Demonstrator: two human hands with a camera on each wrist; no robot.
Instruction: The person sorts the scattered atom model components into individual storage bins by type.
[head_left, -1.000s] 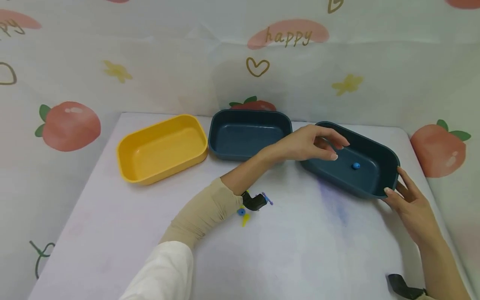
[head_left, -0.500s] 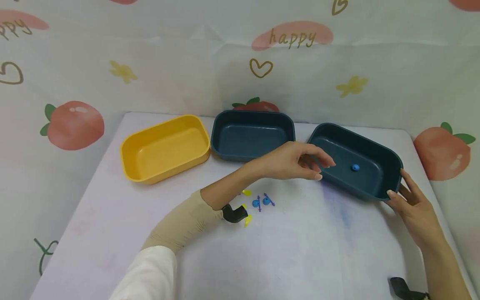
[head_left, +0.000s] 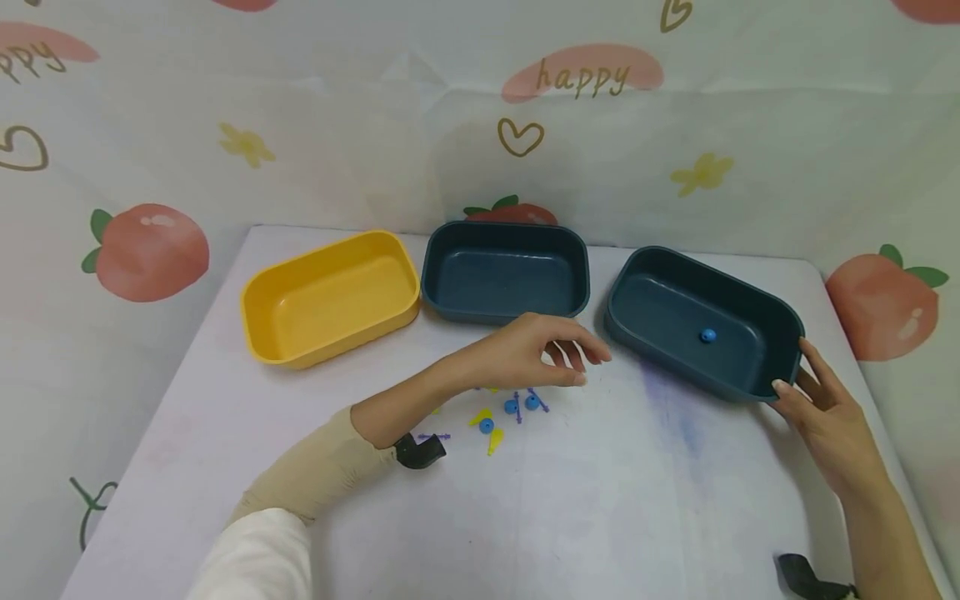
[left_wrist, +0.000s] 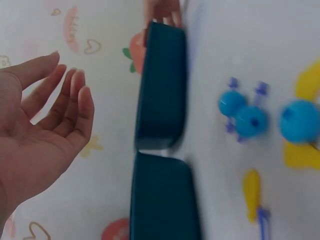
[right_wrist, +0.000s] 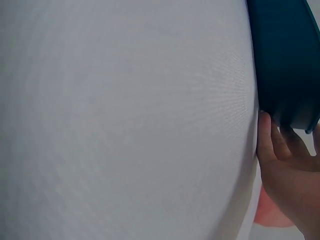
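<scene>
My left hand [head_left: 525, 350] hovers above the table in front of the middle dark blue bin [head_left: 502, 317], its fingers loosely bent and nothing between them. At the far right, my right hand [head_left: 832, 425] holds the near right corner of another dark blue bin [head_left: 667, 365], with the thumb at the front and fingers along the end. A single blue bead [head_left: 708, 335] lies in that bin. Below the left hand, several small pieces are scattered: blue beads [left_wrist: 232, 103], purple sticks [head_left: 433, 437] and yellow spoon-shaped pieces [head_left: 496, 440]. The left forearm and hand hide part of this group.
A yellow bin [head_left: 330, 346] stands at the back left beside the middle bin. Behind the bins hangs a printed cloth [head_left: 360, 133]. The white table [head_left: 585, 508] stretches in front, and a black strap end [head_left: 422, 452] sticks out from the left wrist.
My left hand has moved left and toward me, from over the right bin to over the table, uncovering more small pieces. The right hand keeps its hold on the bin.
</scene>
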